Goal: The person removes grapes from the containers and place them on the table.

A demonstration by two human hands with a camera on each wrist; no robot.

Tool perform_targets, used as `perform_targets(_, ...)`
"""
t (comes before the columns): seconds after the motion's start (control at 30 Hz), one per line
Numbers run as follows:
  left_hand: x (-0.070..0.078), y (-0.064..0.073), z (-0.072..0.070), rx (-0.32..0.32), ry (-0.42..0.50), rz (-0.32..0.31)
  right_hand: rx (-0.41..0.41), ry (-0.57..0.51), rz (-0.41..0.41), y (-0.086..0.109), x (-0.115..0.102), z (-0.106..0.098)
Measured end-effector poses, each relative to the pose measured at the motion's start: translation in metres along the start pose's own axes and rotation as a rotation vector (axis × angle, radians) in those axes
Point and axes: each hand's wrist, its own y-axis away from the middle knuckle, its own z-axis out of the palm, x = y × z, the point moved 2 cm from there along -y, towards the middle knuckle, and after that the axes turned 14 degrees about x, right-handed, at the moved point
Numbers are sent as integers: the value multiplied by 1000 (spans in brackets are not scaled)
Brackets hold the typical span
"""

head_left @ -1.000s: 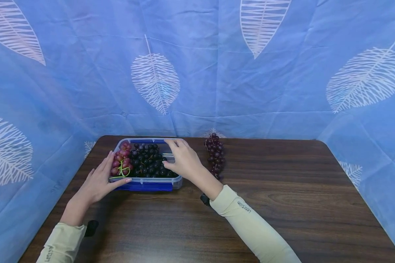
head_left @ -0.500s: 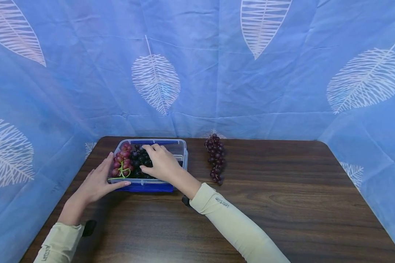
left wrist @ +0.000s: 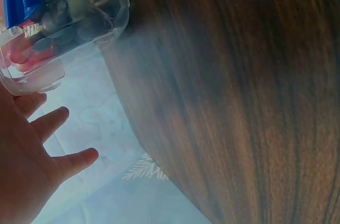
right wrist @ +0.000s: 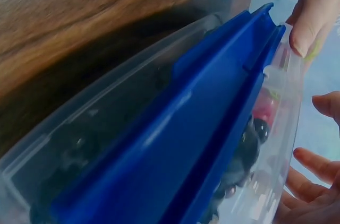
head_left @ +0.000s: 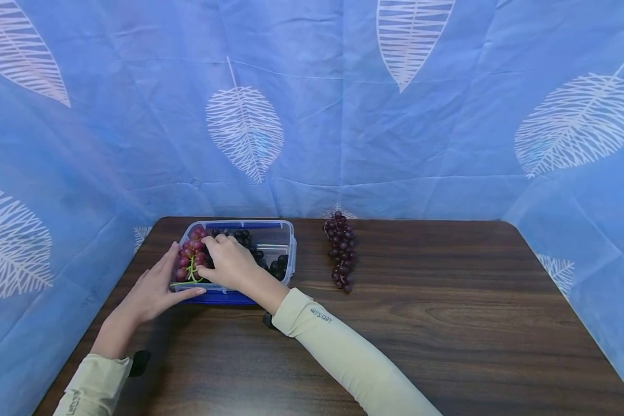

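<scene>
A clear plastic box point(head_left: 293, 237) with blue side latches point(right wrist: 186, 123) stands near the table's back left. At its left end lie red grapes point(head_left: 186, 254) with a green stem point(head_left: 191, 270); black grapes point(head_left: 279, 267) fill much of the rest. Along the left wall lie the straight fingers of my left hand point(head_left: 153, 293), its thumb by the front rim. My right hand point(head_left: 234, 264) is over the box, fingers relaxed and apart, its fingertips at the border of red and black grapes. It hides many black grapes; contact under the palm cannot be seen.
A bunch of dark purple grapes point(head_left: 340, 248) lies on the brown wooden table point(head_left: 447, 306), right of the box. Behind the table and at its sides hangs a blue cloth point(head_left: 312, 115) with white leaf prints.
My right hand has moved left across the box, from its right end to the red grapes. Black grapes at the right end have come into sight. The left hand stays in place.
</scene>
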Motion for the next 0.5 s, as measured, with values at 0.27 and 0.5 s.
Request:
perform_targets(0.27,0,2,-1,4,8,15,4,53,4,-11,-12,16)
perform_targets(0.5,1,3,-1,3,20,6,-19,167,8,-20,-18,26)
